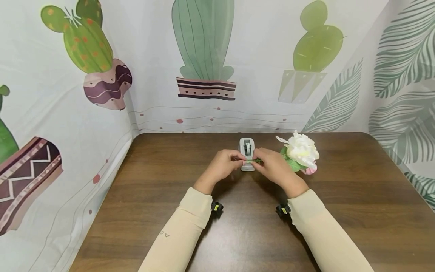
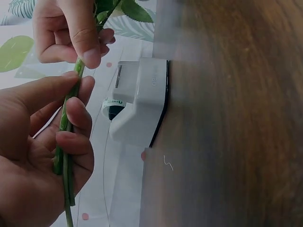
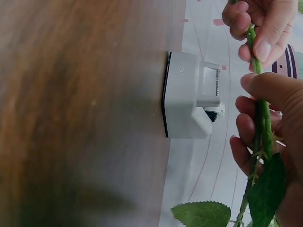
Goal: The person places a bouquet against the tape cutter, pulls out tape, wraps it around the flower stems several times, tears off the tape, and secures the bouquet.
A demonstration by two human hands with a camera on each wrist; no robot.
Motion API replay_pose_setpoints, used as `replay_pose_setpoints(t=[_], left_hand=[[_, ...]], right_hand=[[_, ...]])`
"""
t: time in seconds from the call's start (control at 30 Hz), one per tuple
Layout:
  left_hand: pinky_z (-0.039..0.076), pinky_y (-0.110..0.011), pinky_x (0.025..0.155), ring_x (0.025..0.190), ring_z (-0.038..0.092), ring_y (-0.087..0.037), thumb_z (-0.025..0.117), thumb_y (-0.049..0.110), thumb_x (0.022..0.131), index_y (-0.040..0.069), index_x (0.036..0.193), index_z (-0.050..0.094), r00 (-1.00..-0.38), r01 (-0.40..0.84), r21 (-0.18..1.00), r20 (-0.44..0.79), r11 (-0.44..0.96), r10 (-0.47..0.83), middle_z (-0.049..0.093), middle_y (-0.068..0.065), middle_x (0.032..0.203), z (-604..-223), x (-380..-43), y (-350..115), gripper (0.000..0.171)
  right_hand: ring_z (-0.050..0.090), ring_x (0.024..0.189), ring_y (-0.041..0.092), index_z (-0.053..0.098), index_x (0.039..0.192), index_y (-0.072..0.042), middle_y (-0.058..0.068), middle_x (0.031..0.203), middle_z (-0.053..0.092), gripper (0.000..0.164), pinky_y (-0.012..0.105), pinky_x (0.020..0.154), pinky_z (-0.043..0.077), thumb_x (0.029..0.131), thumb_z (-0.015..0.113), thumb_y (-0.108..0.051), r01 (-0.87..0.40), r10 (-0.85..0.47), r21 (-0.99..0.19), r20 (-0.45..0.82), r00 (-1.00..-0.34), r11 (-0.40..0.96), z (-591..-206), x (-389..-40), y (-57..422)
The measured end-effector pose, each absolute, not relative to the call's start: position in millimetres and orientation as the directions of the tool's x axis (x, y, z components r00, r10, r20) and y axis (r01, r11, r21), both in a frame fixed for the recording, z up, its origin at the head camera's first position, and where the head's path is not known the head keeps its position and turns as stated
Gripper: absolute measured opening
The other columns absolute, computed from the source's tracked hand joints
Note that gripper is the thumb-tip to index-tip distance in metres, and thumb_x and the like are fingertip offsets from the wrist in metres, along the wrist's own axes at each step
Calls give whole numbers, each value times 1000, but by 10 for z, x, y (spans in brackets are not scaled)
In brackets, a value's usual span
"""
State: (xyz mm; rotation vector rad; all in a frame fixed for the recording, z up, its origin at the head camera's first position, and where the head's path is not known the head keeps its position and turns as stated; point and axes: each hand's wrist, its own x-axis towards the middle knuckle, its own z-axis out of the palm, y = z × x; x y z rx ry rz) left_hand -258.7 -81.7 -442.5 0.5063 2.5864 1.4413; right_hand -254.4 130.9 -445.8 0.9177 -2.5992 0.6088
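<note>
My left hand (image 1: 221, 165) pinches the green stems (image 2: 65, 137) of a flower bunch between thumb and fingers, and their cut ends run down over its palm. Close beside it, my right hand (image 1: 276, 166) grips the same stems nearer the blooms. A white flower (image 1: 302, 150) and a pink one (image 1: 310, 170) stick out past the right hand, with green leaves (image 3: 201, 214) below them. Behind the fingertips stands a white tape dispenser (image 1: 247, 145) on the table; its roll (image 2: 113, 109) shows in the left wrist view.
The brown wooden table (image 1: 163, 181) reaches back to a white cloth backdrop (image 1: 149, 75) printed with cacti and leaves. Black wrist cameras (image 1: 216, 208) are strapped at both sleeve cuffs.
</note>
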Motion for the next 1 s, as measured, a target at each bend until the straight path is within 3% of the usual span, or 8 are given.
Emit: replay_pose_setpoints(t=[0.3,0.63,1.0], left_hand=[[54,-22,75,84,66,-10,73,14,93,14,97,79,-919,346,779,171,523,355,77,-1,97,-4374,-2563,-798,7],[56,-27,85,91,67,-12,75,13,91,13,97,79,-889,448,695,278,562,365,75,-1,98,-4287,-2511,-777,7],[56,-28,86,93,69,-13,75,12,91,13,97,79,-856,514,651,354,558,376,75,-1,100,-4164,-2456,-770,7]], right_hand=[[49,64,12,56,86,-10,1,75,54,17,28,58,42,87,73,-10,-699,-510,-233,537,-672,676,-4474,-2545,1310],[47,63,12,56,87,-8,-1,73,51,16,29,56,41,84,72,-10,-735,-497,-145,649,-576,663,-4491,-2554,1317],[57,66,18,67,101,-6,5,84,65,18,35,59,52,84,72,-10,-752,-493,-39,733,-468,658,-4437,-2540,1307]])
